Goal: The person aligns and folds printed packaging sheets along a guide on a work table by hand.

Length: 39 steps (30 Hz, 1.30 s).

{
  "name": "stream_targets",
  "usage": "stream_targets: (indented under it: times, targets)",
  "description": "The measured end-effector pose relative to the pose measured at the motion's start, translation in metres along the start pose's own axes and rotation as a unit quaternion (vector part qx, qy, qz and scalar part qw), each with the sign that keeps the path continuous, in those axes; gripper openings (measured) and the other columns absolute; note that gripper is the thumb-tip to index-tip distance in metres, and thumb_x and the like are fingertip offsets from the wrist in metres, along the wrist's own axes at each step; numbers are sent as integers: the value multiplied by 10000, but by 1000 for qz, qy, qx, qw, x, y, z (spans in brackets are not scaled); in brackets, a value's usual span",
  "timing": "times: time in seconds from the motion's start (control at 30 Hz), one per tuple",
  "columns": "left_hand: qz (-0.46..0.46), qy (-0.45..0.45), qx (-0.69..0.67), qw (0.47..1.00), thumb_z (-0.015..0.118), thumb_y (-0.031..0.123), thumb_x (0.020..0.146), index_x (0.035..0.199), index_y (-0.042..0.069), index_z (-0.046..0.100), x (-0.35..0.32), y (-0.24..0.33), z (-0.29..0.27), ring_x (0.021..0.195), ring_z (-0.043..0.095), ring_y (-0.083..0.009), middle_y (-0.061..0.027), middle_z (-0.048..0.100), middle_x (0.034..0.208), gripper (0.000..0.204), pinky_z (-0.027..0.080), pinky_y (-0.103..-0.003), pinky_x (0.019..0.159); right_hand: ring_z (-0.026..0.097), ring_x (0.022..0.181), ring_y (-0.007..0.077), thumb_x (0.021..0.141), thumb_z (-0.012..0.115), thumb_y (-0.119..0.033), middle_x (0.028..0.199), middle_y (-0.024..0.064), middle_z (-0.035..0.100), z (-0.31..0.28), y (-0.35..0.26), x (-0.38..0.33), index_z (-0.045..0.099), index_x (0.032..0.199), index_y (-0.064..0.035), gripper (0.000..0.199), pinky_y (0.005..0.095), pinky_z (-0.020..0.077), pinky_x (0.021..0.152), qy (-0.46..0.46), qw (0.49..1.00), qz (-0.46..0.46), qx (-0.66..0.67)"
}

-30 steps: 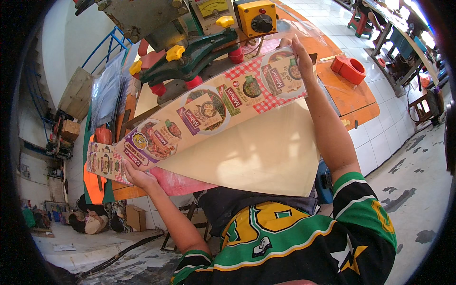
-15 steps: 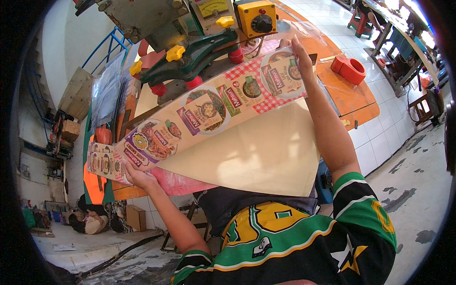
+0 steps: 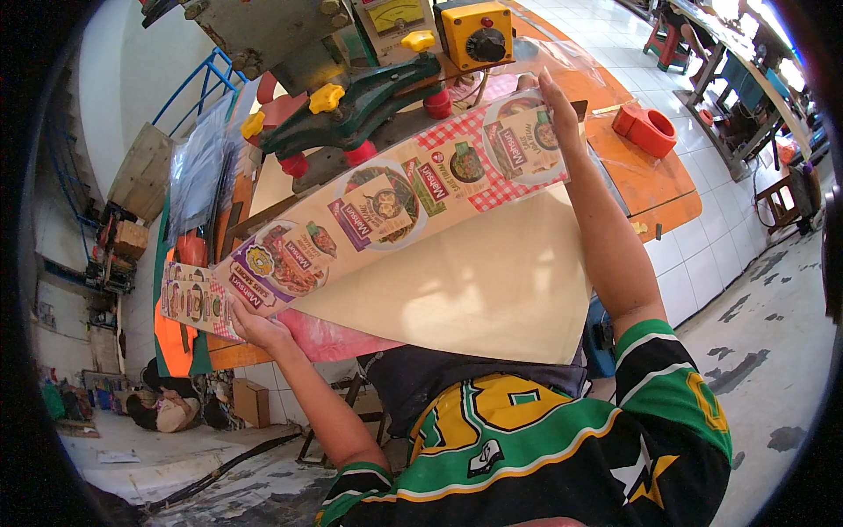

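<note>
Across the orange worktable [image 3: 672, 184], from the left, a stack of small printed sheets [image 3: 189, 294] sits just beside your left hand [image 3: 259, 329], which grips the lower end of a long printed strip [image 3: 395, 198], some fingers hidden underneath. The strip slants up over a cream sheet [image 3: 474, 281], partly covering it, below a press [image 3: 281, 44] cut off at the top. Your right hand [image 3: 559, 110] holds the far end, fingers partly out of sight behind it.

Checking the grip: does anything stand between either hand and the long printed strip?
Nothing visible does: the right hand holds the long printed strip at its upper-right end, the left hand at its lower-left end.
</note>
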<state>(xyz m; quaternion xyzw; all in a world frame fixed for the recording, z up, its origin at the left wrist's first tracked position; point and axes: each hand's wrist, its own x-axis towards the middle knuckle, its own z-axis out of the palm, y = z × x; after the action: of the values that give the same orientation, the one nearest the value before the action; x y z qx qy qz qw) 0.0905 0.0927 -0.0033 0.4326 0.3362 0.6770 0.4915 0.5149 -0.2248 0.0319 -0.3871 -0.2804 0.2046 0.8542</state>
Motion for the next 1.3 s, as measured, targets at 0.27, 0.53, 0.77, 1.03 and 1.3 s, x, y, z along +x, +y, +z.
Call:
stream_targets:
  times: [0.27, 0.53, 0.77, 1.03, 1.3]
  targets:
    - [-25, -27, -21, 999, 522, 173, 963, 1173, -80, 570, -1, 2, -1, 1066, 596, -200, -143, 596, 1190, 332, 521, -308, 891, 645, 708, 154, 945, 523, -453, 817, 92, 639, -4, -2, 2, 577, 951, -61, 397, 267, 510, 627, -58, 998, -10, -1]
    - [-4, 12, -7, 1000, 513, 164, 968, 1168, -78, 570, 4, -4, -3, 1037, 613, -205, -144, 601, 1181, 319, 538, -313, 867, 650, 734, 164, 929, 544, -469, 833, 101, 644, -5, 0, 3, 582, 963, -64, 408, 275, 519, 656, -29, 999, -7, -11]
    - [-2, 8, -3, 1000, 544, 177, 949, 1171, -73, 574, -2, 2, 2, 1040, 615, -214, -146, 603, 1183, 336, 539, -321, 870, 663, 745, 174, 944, 533, -444, 836, 97, 648, -5, 2, 2, 585, 977, -68, 381, 289, 530, 663, -27, 999, -34, 1]
    - [-7, 20, -8, 1000, 564, 196, 933, 1193, -62, 574, -6, 7, 5, 1049, 617, -232, -154, 596, 1203, 366, 539, -337, 880, 654, 703, 172, 946, 532, -427, 825, 93, 645, 3, -3, -3, 584, 962, -66, 365, 284, 521, 633, -11, 1000, 1, -1]
    - [-2, -6, -12, 1000, 549, 198, 936, 1218, -83, 555, -1, 3, 0, 1077, 608, -243, -168, 576, 1242, 399, 533, -349, 901, 653, 693, 168, 929, 542, -459, 799, 98, 644, 3, -5, -3, 586, 932, -61, 400, 270, 521, 628, -45, 999, -8, -16]
